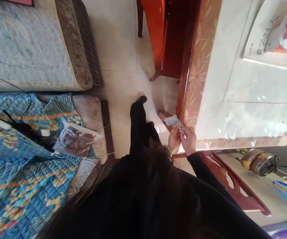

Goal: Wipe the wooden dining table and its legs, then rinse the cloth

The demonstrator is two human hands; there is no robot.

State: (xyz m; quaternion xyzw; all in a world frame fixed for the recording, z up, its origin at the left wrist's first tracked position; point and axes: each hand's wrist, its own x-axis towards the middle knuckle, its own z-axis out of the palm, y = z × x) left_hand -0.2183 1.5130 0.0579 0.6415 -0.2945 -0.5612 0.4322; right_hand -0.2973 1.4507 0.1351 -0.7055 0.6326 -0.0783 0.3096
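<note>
Fingers (pixel 182 136) of left hand (pixel 174 139) and right hand (pixel 189 142) pinch greyish cloth (pixel 171 120) pointing lengthwise forward-left.

Fingers bent in a close pinch, the left hand (pixel 174 139) and right hand (pixel 189 141) meet side by side ahead of the body. The right forearm (pixel 204 174) stretches forward in a black sleeve; the left forearm is hidden. Dark-clad legs (pixel 138 126) stand staggered, one foot leading.
</note>
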